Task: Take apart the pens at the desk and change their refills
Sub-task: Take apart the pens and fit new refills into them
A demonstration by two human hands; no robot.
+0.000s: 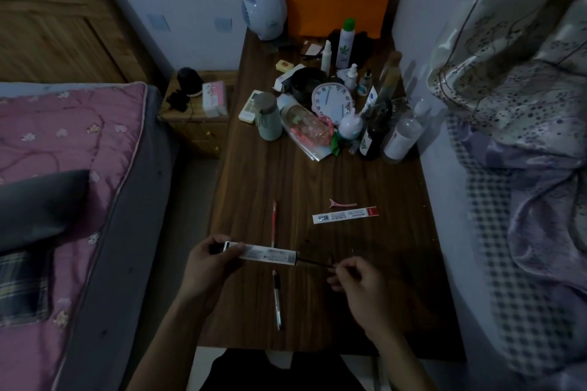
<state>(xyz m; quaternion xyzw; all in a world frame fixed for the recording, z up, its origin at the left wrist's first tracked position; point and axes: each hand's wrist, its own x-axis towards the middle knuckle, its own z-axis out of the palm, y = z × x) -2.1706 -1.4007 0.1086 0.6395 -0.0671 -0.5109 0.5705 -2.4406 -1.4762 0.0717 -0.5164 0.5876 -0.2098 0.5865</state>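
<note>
My left hand (208, 259) grips one end of a long white refill box (270, 254) held level above the desk. A thin dark refill (313, 262) sticks out of the box's right end, and my right hand (355, 276) pinches its tip. A clear pen with a black grip (277, 298) lies on the desk below the box. A red pen (273, 220) lies beyond it, partly hidden by the box. A second white refill box with a red end (344, 215) rests to the right.
A pink hair clip (341, 203) lies near the second box. Bottles, a clock (332, 100) and other clutter fill the far half of the wooden desk (397, 263). A bed is on the left, bedding on the right.
</note>
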